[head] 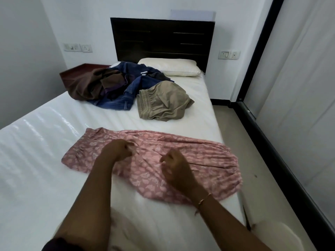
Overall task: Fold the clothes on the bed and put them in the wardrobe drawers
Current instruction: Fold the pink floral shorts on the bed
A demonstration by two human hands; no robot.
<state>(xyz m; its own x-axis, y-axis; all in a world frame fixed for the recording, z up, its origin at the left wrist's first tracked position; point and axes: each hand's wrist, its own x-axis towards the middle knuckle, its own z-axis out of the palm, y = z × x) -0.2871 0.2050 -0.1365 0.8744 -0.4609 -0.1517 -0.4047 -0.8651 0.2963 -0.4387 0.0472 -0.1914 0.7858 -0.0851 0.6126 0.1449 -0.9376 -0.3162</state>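
At the left edge of the frame a white wall meets the bed, whose white sheet shines along its left side. In the upper left, at the bed's far corner, a dark red-brown side table stands against the wall, and a brown garment drapes over its near edge onto the sheet. Just right of it lies a heap of blue jeans, touching the brown garment, and right of that a crumpled khaki pair of shorts. Above them, in the upper middle, a white pillow rests against the dark headboard.

In the middle of the frame a pink patterned garment is spread flat across the bed, its right end reaching the mattress edge. The left hand sits on its left half, fingers curled down and pinching the cloth. The right hand is over the garment's middle with fingers curled; whether they grip the cloth or only hover cannot be told. A thin bracelet circles the right wrist.

On the right, beige floor runs between the bed and the white wardrobe with its dark frame.
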